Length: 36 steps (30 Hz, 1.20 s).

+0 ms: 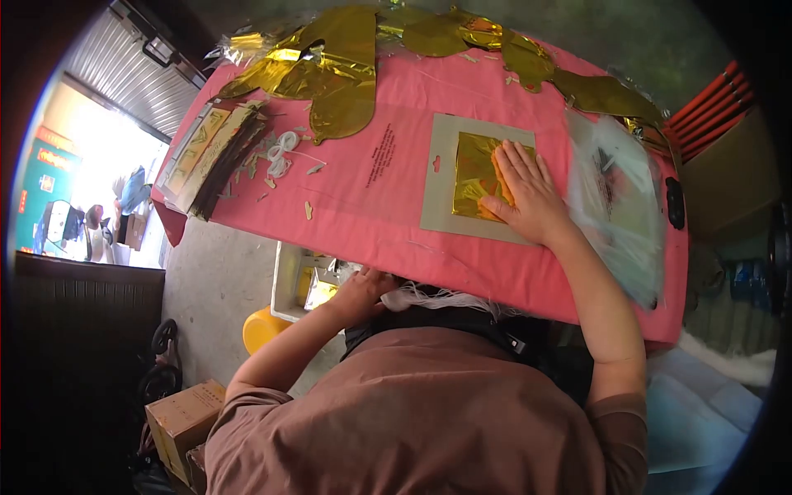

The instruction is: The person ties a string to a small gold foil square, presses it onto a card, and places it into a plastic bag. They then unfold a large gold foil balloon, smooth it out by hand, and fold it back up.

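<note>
My right hand lies flat, fingers stretched out, on a folded gold foil balloon. Beneath the foil is a grey card with a hang hole at its left side. An orange patch shows under the fingers. My left hand is low at the table's front edge, with its fingers curled at the end of a bundle of white strings across my lap. Its fingertips are partly hidden. A clear printed plastic bag lies flat left of the card.
Gold foil balloons line the back of the pink-covered table. A stack of cards, a white string coil and paper scraps are at the left; clear bags lie at the right. Below stand a white box and a yellow stool.
</note>
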Available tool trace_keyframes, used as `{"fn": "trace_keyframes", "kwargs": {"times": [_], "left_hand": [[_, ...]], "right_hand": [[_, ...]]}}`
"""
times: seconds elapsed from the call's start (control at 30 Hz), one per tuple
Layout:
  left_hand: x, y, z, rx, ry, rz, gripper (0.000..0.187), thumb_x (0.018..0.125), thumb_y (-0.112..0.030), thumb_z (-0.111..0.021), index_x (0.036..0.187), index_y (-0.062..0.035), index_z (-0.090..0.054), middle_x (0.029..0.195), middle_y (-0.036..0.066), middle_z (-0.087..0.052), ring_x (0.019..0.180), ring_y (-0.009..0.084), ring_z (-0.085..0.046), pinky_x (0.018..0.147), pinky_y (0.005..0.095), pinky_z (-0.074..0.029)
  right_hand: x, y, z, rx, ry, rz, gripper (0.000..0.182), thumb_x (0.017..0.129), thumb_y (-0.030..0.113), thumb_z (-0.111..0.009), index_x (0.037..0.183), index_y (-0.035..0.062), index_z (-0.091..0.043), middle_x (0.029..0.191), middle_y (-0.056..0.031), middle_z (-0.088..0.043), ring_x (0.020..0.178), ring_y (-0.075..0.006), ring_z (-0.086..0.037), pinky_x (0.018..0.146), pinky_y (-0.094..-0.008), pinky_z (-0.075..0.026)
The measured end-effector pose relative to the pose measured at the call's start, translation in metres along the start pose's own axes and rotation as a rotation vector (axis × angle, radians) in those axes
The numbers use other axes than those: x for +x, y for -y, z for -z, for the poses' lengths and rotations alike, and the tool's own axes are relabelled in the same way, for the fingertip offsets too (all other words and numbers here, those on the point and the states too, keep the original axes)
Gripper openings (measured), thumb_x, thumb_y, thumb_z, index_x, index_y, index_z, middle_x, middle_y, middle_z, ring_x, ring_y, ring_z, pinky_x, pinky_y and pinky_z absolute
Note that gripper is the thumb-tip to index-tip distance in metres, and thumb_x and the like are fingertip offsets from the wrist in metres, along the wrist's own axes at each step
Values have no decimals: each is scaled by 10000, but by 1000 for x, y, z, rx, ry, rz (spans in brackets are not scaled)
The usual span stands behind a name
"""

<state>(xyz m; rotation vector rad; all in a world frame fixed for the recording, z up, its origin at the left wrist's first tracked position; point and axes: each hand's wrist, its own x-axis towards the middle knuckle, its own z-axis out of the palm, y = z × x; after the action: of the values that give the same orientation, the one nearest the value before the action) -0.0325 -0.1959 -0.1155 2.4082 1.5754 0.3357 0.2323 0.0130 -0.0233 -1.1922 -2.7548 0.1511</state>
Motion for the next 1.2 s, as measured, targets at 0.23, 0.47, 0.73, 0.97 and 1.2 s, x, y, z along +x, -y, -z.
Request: {"fn": "trace_keyframes", "kwargs": {"times": [0.23,0.47,0.73,0.97,1.2], "left_hand": [[17,-24,129,-1021,397,120,135,779,-56,-647,897,-9,-601,796,104,-620,757,221,-636,656,297,-494],[49,-40,197,-1776,181,-111,509,781,-246,-686,1111,99,-510,707,27,-567,630,56,-539,559,172,-376],[65,-45,205,-1835,22,-313,604,712,-207,-711,1122,161,-463,1001,211,-597,833,178,-626,702,237,-476],[60,-36,209,-1501,315,-255,427,778,-113,-673,1097,131,-526,1021,204,-605,872,206,-625,749,270,-490],[58,-42,168,-804,489,59,210,894,-134,-554,1071,-29,-593,857,79,-657,782,161,-633,690,285,-476]], "right_hand": [[0,1,1,7,14,-11,797,858,543,-452,1433,52,-199,1494,-129,-186,1393,-251,-136,1120,-430,-91],[-2,-1,-1,8,3,0,796,853,536,-462,1425,40,-213,1489,-139,-194,1390,-268,-141,1118,-434,-98],[-2,0,-2,18,31,-30,814,851,557,-445,1428,40,-197,1492,-139,-181,1392,-266,-130,1121,-435,-88],[-2,1,-1,15,37,-29,827,854,582,-420,1427,31,-193,1493,-144,-173,1393,-264,-125,1123,-435,-83],[-2,1,-1,9,34,-30,836,852,589,-418,1423,19,-198,1491,-150,-179,1394,-265,-124,1123,-435,-84]]}}
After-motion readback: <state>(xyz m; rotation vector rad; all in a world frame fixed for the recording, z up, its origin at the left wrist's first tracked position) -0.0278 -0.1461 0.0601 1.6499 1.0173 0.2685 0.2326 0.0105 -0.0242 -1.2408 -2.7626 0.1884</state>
